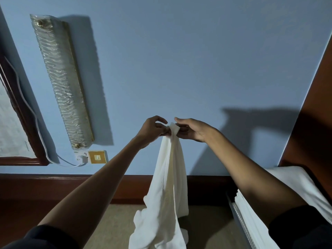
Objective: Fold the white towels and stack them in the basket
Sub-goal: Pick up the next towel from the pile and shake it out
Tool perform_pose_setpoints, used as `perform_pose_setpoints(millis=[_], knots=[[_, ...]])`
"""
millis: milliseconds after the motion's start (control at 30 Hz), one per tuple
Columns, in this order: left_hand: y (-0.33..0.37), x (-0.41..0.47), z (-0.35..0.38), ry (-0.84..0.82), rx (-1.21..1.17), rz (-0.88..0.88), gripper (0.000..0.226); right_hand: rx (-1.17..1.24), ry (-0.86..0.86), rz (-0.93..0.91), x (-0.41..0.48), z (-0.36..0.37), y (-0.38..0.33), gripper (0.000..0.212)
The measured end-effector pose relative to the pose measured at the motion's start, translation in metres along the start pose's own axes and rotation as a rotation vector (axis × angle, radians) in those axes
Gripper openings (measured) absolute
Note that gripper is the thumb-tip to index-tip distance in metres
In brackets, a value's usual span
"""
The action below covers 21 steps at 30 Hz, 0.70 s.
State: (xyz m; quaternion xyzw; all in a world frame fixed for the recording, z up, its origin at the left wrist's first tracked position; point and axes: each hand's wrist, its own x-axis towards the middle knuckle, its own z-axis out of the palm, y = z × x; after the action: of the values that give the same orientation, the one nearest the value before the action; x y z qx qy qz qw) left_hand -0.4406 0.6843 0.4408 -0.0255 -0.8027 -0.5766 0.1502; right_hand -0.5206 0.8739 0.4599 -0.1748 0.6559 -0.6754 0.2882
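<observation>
Seemingly, both raised hands (152, 129) (194, 131) pinch the dangling towel (167, 186) together.

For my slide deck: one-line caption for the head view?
Left hand and right hand pinch the top of a hanging white towel.

Both arms reach forward, left grip (152, 129) and right grip (192, 131) close together (fingers pinching).

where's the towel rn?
Head view, centre: the white towel hangs before the blue wall, its top pinched between the left hand and the right hand.
</observation>
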Motion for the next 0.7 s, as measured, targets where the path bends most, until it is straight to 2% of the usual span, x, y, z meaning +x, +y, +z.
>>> perform_pose_setpoints(millis=[100,200,300,400,533,700], knots=[[-0.005,0.001,0.001,0.028,0.028,0.004,0.016,-0.085,-0.061,-0.049,0.001,-0.005,0.004,0.023],[-0.008,0.001,0.003,0.065,0.096,0.036,0.018,-0.091,-0.08,-0.045,0.006,-0.008,0.012,0.041],[-0.009,0.004,0.005,0.112,0.183,0.1,0.014,-0.103,-0.032,-0.05,0.005,-0.008,0.017,0.049],[-0.008,0.009,0.003,0.144,0.281,0.151,0.016,-0.099,-0.033,-0.062,0.005,-0.008,0.022,0.045],[-0.008,0.011,0.003,0.085,0.355,0.253,0.012,-0.091,-0.004,-0.106,0.006,-0.009,0.026,0.031],[-0.003,0.014,0.001,-0.016,0.353,0.227,0.011,-0.087,0.044,-0.138,0.004,-0.01,0.024,0.022]])
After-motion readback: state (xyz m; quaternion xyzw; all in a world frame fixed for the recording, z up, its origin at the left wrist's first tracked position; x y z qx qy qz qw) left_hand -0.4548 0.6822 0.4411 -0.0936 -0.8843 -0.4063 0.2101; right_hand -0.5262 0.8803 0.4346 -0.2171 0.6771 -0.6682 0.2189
